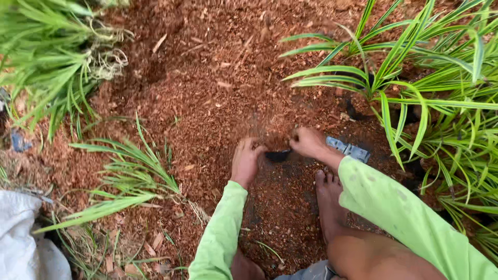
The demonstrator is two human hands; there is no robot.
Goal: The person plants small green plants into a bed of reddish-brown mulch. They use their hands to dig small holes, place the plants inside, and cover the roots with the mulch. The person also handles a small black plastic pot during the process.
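Head view, looking straight down: the right hand is closed in a fist around the handle of a small dark-bladed digging tool, grip tight, no gap showing. The blade pokes out leftward from that fist, its long axis running roughly left-right, tip low against the reddish-brown coarse soil. The left hand sits just beside the blade's tip, fingers curled down into the loose soil, holding nothing that can be made out; whether it touches the blade I cannot tell. So the blade lies between the two hands, the right one holding it, the left one nearest its free end. A bare foot is planted on the ground below the right wrist. Behind that wrist lies a flat grey object. Green striped long-leaved plants crowd the right side, and a white woven sack rests at the lower left corner.
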